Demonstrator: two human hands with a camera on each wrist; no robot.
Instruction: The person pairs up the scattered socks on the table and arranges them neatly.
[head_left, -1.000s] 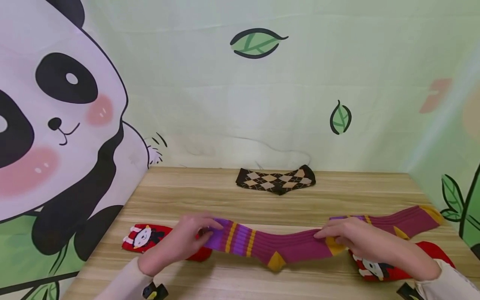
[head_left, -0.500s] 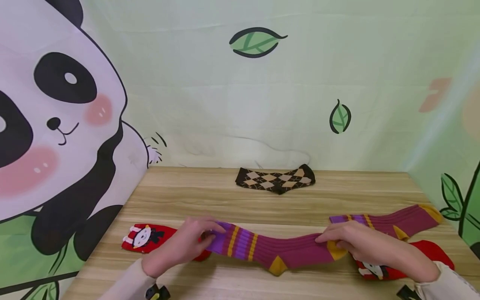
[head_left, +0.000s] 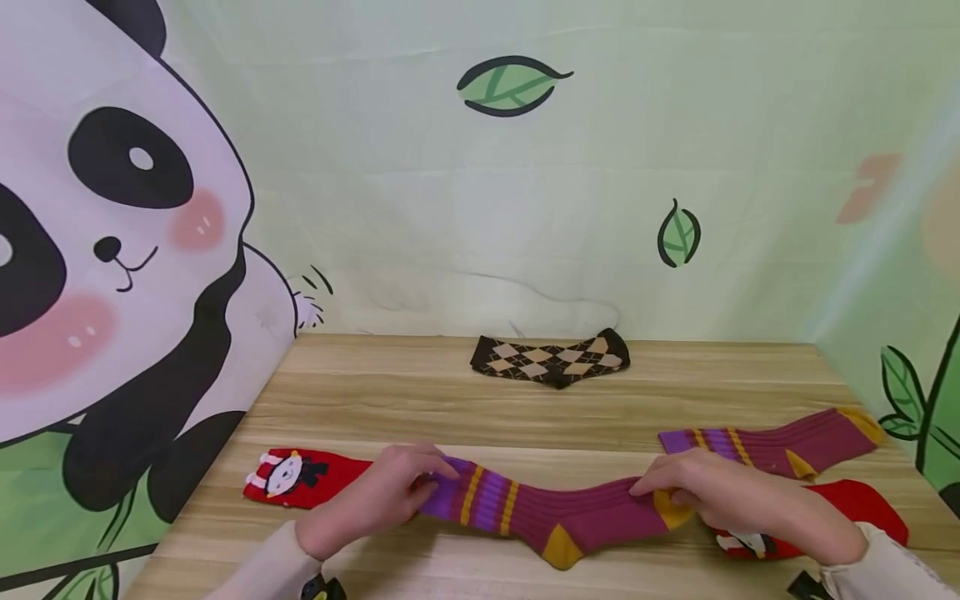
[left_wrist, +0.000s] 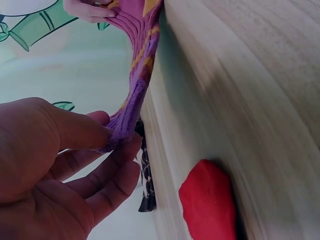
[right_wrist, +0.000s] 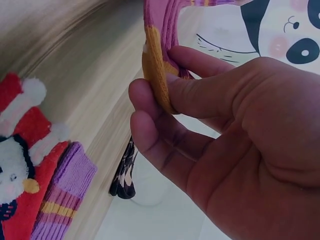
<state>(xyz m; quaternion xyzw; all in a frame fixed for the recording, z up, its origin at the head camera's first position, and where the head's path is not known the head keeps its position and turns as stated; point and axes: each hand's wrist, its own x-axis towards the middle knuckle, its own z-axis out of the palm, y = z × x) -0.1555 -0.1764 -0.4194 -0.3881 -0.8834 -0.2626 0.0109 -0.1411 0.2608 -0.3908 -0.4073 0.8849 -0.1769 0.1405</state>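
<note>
A purple and maroon sock with yellow heel and toe is stretched between both hands above the table. The left hand pinches its purple cuff between thumb and fingers. At the other end the right hand pinches the yellow toe. Under the left forearm lies a red sock with a white animal face; another red sock lies partly beneath the right forearm. Just behind the right hand is a matching purple and maroon sock.
A black and tan argyle sock lies near the back edge of the wooden table. Behind the table hangs a pale green cloth with leaves on it, and a large printed panda is at the left.
Both hands have shifted slightly nearer the front edge, the left one also rightward, and the held sock has come down with them. The socks on the table have not moved.
</note>
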